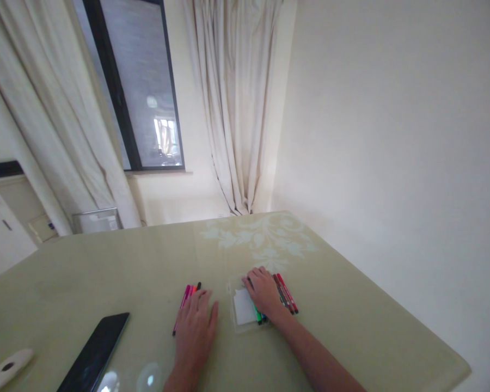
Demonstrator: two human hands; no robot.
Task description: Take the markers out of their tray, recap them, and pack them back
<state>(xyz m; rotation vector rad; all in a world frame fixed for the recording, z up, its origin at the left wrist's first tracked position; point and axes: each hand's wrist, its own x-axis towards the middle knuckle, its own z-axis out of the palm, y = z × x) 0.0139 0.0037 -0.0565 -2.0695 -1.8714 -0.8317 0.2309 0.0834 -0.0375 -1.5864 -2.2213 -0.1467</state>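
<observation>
My left hand (195, 321) lies palm down with its fingers stretched over a small group of felt-tip pens. Among these, a magenta pen (184, 296) and an orange-red pen (195, 289) stick out past the fingers. My right hand (263, 291) reaches over a clear plastic case (240, 328), its fingers curled round the upper end of a green felt-tip pen (257, 314). Inside the case lies a white card (243, 306). A dark blue pen shows partly beneath the hand. On the right side, a red pen (288, 293) and darker pens lie side by side, partly covered by my wrist.
The pale green glossy table (351, 337) has a white floral pattern near its far corner. A black phone or tablet (93, 354) lies to the left, with a white rounded object (8, 369) beyond it. A wall (392, 136) borders the right side; curtains (240, 109) hang behind.
</observation>
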